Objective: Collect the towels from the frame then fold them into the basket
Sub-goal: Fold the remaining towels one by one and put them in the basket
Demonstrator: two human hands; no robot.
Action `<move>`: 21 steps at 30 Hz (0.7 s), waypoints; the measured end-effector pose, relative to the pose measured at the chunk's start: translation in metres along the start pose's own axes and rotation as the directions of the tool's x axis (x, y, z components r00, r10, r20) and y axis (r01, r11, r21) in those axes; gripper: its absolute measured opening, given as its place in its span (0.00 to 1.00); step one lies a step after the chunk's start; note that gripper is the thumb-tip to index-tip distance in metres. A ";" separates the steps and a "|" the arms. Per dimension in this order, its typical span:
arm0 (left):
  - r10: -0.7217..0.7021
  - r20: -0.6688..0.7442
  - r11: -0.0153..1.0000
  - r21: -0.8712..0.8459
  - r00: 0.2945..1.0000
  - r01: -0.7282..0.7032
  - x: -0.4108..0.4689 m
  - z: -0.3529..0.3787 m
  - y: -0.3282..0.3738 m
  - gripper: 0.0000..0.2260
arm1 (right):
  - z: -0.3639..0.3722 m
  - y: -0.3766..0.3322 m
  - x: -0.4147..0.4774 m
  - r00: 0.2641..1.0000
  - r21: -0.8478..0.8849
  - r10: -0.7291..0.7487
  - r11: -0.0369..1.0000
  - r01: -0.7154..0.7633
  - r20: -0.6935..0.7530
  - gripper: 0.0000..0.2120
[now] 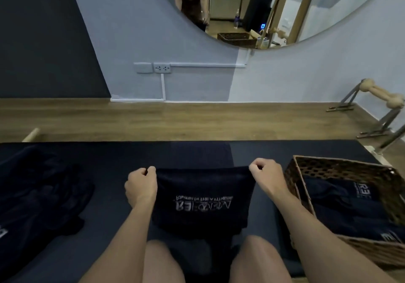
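We are holding a dark navy towel at about six o'clock in the view. It is hanging in front of us with its white printed lettering facing up at us upside down. Our left hand is pinching the towel's upper left corner between the thumb and curled fingers. Our right hand is pinching the upper right corner the same way, so the top edge is stretching straight between them. The lower part is draping toward our bare knees, and we cannot tell how many layers it is already in. We are judging this to be the folding step for this one towel. The next move is likely calling for the two pinched corners to be brought together or laid down with the edges matched. The folded towel would then be carried toward four o'clock. There a brown woven basket is sitting on the dark mat, just beside our right forearm and already holding folded towels of the same kind. At eight o'clock a loose heap of dark towels is lying on the mat, well apart from our left hand, so more folding seems to be waiting. Beyond the mat, toward twelve o'clock, a wooden floor is meeting a pale wall with a socket. A round mirror is hanging at one o'clock.
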State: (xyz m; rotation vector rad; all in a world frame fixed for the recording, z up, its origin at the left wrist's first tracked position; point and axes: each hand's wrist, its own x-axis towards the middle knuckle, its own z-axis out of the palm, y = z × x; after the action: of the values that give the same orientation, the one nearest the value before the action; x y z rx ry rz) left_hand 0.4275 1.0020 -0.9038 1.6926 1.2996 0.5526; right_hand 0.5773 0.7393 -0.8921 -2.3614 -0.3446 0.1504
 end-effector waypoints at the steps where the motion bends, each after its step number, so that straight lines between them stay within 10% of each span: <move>1: -0.027 0.013 0.999 0.032 1.000 0.026 0.008 0.010 -0.007 0.17 | 0.009 0.008 0.010 0.999 -0.041 0.025 0.999 -0.023 0.044 0.11; 21: -0.078 0.201 0.986 0.158 0.977 0.046 0.264 0.241 -0.043 0.10 | 0.176 0.095 0.304 0.973 -0.154 0.232 0.961 -0.229 0.004 0.08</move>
State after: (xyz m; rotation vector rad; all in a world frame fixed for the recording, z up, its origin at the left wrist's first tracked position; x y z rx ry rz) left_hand 0.6848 1.1553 -1.1035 1.7753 1.2646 0.2376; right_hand 0.8509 0.8768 -1.0875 -2.5493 -0.0917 0.2683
